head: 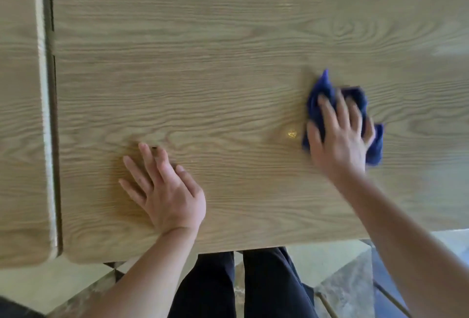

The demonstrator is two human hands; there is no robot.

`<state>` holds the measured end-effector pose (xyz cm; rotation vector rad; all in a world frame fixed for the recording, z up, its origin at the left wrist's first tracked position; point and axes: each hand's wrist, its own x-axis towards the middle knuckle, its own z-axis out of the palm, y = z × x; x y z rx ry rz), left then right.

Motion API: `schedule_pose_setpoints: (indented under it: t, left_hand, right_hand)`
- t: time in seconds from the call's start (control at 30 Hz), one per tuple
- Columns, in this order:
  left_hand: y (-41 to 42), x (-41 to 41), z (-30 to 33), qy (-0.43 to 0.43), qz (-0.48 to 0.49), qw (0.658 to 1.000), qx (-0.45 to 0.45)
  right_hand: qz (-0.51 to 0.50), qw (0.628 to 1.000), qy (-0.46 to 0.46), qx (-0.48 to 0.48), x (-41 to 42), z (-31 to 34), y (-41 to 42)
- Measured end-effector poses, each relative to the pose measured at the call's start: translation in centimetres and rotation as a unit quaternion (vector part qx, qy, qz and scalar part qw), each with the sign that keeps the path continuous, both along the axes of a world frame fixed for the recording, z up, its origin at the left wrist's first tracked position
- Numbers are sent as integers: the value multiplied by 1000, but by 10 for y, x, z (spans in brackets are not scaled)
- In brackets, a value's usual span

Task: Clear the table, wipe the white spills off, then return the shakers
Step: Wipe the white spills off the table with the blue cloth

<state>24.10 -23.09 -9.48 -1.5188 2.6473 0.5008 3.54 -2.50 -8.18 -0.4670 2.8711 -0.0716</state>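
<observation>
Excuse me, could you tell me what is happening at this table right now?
A person is wiping a wooden table. The right hand presses a blue cloth flat on the top, with the fingers spread over it; that hand looks blurred. The left hand rests open on the wood nearer the edge. No shakers show in this view, and a pale smear sits at the far right of the tabletop.

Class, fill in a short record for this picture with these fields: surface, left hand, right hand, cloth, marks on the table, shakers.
surface: wooden table, with a second tabletop to its left across a gap
left hand: flat on the table, fingers spread, holds nothing
right hand: presses the cloth, blurred
cloth: blue, crumpled, on the table
marks: small yellowish spot left of the cloth
shakers: none in view
</observation>
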Motion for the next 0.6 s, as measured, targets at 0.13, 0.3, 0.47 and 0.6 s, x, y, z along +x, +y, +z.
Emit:
schedule_pose_setpoints:
  t: [0.13, 0.3, 0.47, 0.6]
  left_hand:
    - [0, 0, 1, -3, -1, 1000, 7]
    - [0, 0, -1, -9, -1, 1000, 3]
    - [-2, 0, 0, -22, -14, 1000, -3]
    - [-3, 0, 2, -34, -15, 999, -2]
  right_hand:
    - [-125, 990, 28, -62, -95, -12, -109]
    - [-70, 993, 28, -86, -122, -15, -230]
    - [106, 989, 14, -101, -63, -12, -344]
    - [278, 954, -12, -115, 28, -13, -405]
